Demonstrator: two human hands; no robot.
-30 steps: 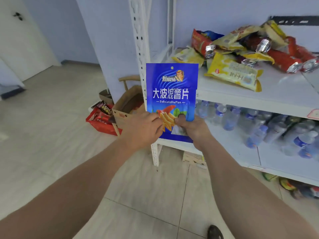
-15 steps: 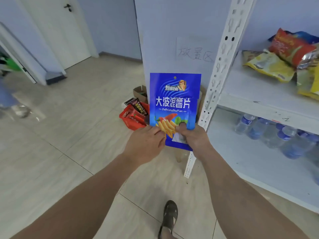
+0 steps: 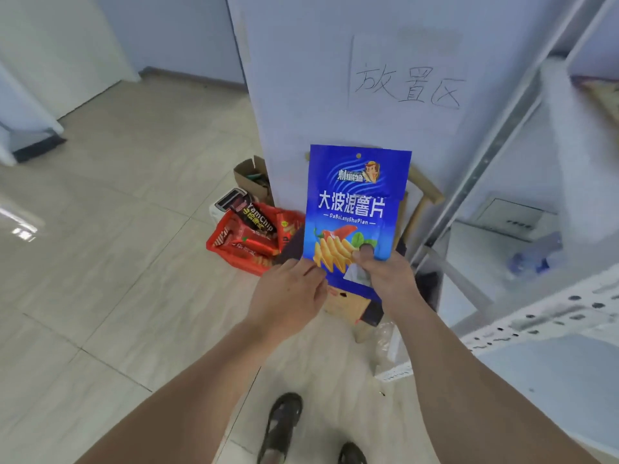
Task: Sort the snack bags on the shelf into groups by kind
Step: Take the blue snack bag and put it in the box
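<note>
From the head camera, both hands are up in front of the body with one blue snack bag (image 3: pixel 356 209) between them, held upright, its printed face toward us, in front of a white panel (image 3: pixel 335 95) that carries a paper sign (image 3: pixel 407 73) with handwritten characters. The right hand (image 3: pixel 385 274) has the bag's lower right corner: thumb pressed on the front, fingers (image 3: pixel 363 276) curled behind it, a firm pinch. The left hand (image 3: pixel 288 296) is at the lower left corner, its fingers bent in against the bag's edge and closed on it. The bag hangs in the air, clear of the shelf (image 3: pixel 549 316), whose white perforated frame runs along the right side, blurred. Down on the tiled floor (image 3: pixel 100 262), just left of the bag, sits a red basket (image 3: pixel 244 249) with red and black snack packs in it, one reading "YamChip". Behind that basket, an open cardboard box (image 3: pixel 253 177) against the panel. At the bottom edge, two dark sandals (image 3: pixel 281 426) on the tiles.
</note>
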